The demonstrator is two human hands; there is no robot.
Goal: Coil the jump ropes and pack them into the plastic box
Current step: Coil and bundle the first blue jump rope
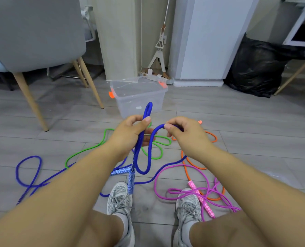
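Centrally, the left hand is curled round a folded loop of the blue jump rope, whose next stretch is pinched by the right hand; the plastic box is set at 12 o'clock beyond.

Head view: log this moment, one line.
left hand: grips folded blue rope; right hand: pinches loop; plastic box: no rope inside; green rope, orange rope, pink rope: floor
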